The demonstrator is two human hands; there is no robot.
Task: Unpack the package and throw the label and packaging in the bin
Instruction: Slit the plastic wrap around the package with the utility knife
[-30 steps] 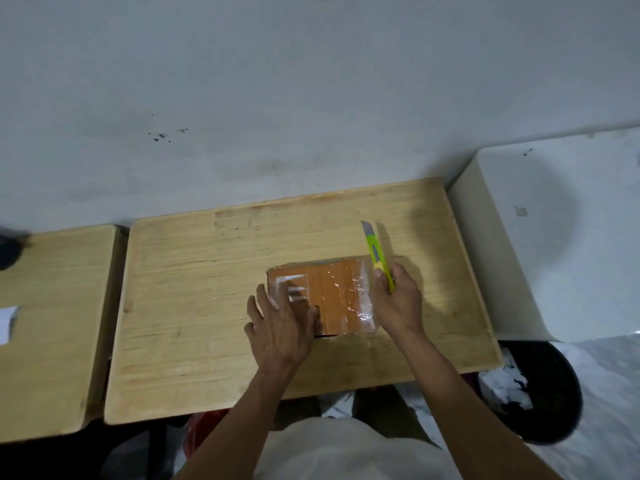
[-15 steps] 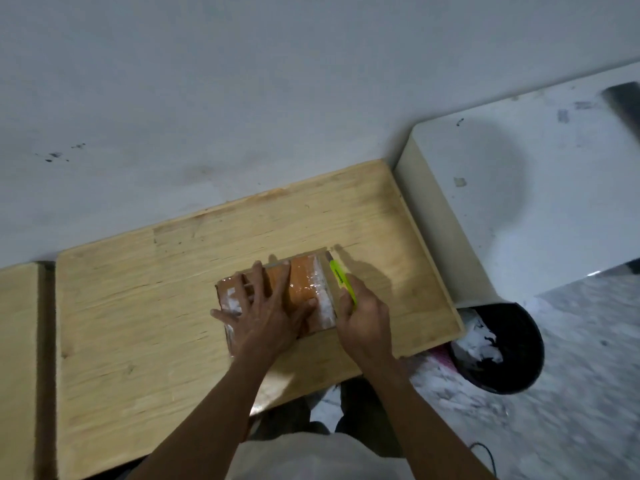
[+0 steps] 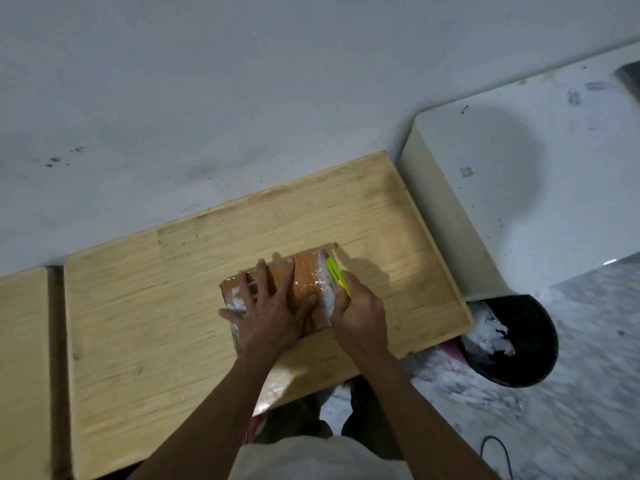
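An orange-brown package [image 3: 304, 284] wrapped in clear tape lies on the wooden table [image 3: 145, 306]. My left hand [image 3: 273, 306] lies flat on top of it with fingers spread, pressing it down. My right hand [image 3: 360, 310] grips a yellow-green utility knife [image 3: 336, 275] along the package's right edge; the knife's blade tip is hidden against the package. A white label patch shows at the package's left end, partly under my fingers.
A black bin [image 3: 519, 341] holding crumpled white paper stands on the floor to the right of the table. A white cabinet [image 3: 519, 188] sits behind it. Another wooden table [image 3: 20, 368] adjoins on the left. A black cable [image 3: 495, 452] lies on the marble floor.
My right hand has brought the knife down from above the package's far right corner onto its right edge. My left hand has slid further over the package top. The camera view has shifted right.
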